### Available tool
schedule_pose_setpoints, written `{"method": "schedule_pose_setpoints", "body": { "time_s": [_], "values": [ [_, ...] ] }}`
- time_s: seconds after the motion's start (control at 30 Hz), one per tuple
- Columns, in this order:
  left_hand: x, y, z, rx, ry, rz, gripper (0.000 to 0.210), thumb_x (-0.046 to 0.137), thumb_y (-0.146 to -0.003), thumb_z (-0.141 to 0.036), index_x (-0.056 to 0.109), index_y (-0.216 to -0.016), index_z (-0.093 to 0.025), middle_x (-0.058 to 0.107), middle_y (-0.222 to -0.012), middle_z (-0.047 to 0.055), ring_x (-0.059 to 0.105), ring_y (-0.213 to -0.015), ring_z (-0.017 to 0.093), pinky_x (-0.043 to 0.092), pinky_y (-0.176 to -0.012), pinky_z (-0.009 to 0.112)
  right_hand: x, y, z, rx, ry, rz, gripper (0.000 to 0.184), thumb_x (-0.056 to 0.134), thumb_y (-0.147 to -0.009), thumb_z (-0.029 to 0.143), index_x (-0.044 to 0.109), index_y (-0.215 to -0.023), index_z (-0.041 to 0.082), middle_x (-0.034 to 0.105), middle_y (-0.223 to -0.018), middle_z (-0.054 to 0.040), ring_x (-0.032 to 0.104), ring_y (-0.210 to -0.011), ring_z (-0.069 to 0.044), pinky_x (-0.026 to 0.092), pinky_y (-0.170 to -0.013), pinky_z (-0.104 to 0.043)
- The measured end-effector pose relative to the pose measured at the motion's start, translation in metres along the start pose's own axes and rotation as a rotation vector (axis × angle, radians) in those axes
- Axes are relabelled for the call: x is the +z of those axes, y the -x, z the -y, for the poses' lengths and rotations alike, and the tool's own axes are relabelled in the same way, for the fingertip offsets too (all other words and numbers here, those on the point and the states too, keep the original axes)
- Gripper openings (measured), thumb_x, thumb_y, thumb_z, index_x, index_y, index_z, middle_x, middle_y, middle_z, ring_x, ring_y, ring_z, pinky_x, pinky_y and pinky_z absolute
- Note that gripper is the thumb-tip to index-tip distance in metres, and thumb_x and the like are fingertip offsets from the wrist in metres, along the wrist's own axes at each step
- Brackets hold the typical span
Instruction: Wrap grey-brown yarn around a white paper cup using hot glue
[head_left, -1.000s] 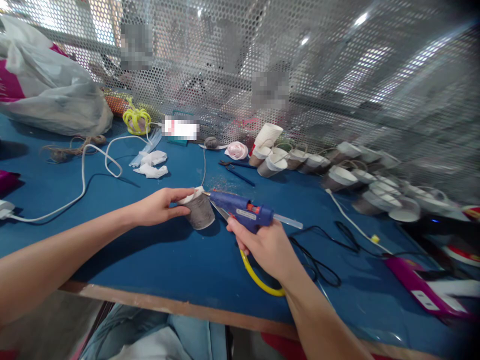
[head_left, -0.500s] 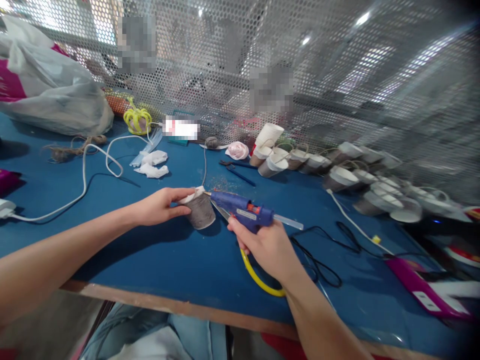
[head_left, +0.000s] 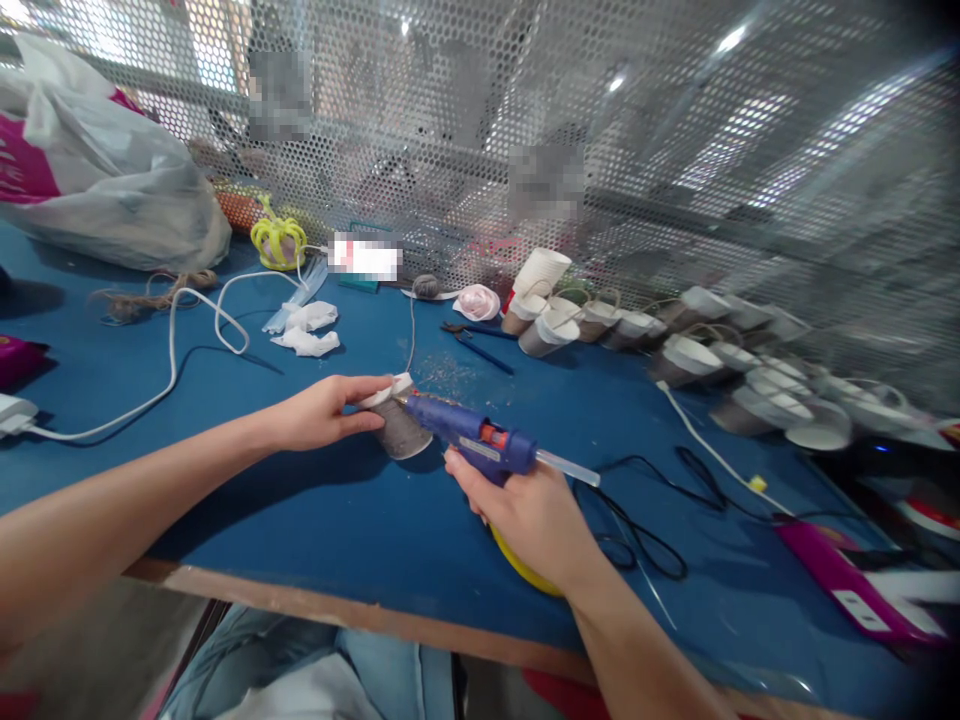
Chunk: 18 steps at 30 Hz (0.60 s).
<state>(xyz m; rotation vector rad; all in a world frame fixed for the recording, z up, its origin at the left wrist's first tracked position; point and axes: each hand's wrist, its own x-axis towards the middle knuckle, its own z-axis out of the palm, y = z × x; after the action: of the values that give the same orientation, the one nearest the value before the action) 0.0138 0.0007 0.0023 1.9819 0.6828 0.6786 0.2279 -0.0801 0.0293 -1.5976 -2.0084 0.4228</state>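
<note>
A small paper cup (head_left: 405, 432), wrapped in grey-brown cord with a white rim, is tipped on the table. My left hand (head_left: 330, 410) pinches it near the rim, thumb and fingers on either side. In my right hand (head_left: 529, 505) is a blue glue gun (head_left: 480, 436) with a clear glue stick poking from its back. Its nozzle meets the side of the cup just below the rim. A thin strand runs from the cup back to a ball of grey cord (head_left: 426, 287). Under my right hand, a yellow handle (head_left: 525, 562) shows partly.
Cord-wrapped white cups (head_left: 551, 328) with handles line the back right. Pliers (head_left: 480, 345), a pink ribbon rose (head_left: 477, 302) and crumpled white scraps (head_left: 306, 330) lie ahead. A plastic bag (head_left: 127, 190) stands back left; a magenta power strip (head_left: 847, 580) sits right, near black cable loops (head_left: 645, 540).
The glue gun has shifted left and slightly down, its nozzle going from the cup's rim to the cord-wrapped side. My left hand stays on the cup.
</note>
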Motion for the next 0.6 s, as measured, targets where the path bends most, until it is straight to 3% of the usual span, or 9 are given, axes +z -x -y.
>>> {"method": "schedule_pose_setpoints", "body": {
  "time_s": [0.6],
  "values": [
    [0.0002,-0.0003,-0.0021,-0.012,0.009,0.002,0.050,0.049,-0.079,-0.023,0.039,-0.126,-0.010,0.050,-0.127,0.011,0.046,-0.116,0.022,0.036,-0.098,0.035,-0.0011,-0.0013,0.0022,0.042,-0.054,0.015,0.027,0.049,-0.076,0.038,0.059,-0.059,0.020,0.053,-0.040,0.0013,0.052,-0.039,-0.014,0.043,-0.045,-0.026]
  ]
}}
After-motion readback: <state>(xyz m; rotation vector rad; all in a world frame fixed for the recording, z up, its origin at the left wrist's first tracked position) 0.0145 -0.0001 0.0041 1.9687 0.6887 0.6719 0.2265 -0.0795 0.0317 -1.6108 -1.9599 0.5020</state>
